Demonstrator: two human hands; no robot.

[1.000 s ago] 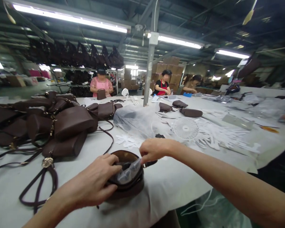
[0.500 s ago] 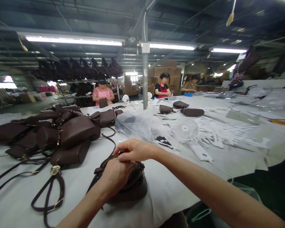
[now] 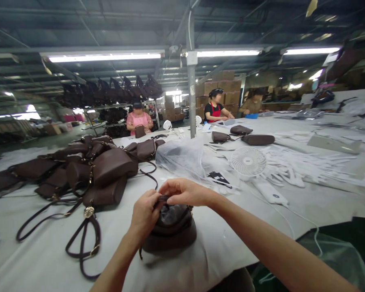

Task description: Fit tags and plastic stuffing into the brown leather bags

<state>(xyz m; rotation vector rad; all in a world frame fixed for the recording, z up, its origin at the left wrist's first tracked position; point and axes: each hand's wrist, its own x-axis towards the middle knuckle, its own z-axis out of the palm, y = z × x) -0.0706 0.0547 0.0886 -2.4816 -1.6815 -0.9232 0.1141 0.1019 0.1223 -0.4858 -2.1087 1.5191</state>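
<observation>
A dark brown handbag [image 3: 173, 237] stands on the white-covered table right in front of me. Its top side faces me, and a shiny dark patch shows below my fingers. My left hand [image 3: 145, 213] is closed on a dark strap at the top of the bag, thumb and fingers pinched together. Coming in from the right, my right hand [image 3: 185, 192] curls its fingers and thumb round the same strap, close beside the left. The fingertips partly hide the strap between them.
To the left lies a heap of brown handbags [image 3: 109, 170] with loose straps. Beyond my hands are a clear plastic bag [image 3: 182, 158], a white handheld fan [image 3: 248, 161] with a cable, and white strips. Two brown bags [image 3: 258, 140] lie farther back. Co-workers [image 3: 214, 107] sit across the table.
My hands have drawn slightly apart; the left has moved off the bag's front, uncovering more of it. The whole view has shifted, so things appear farther right.
</observation>
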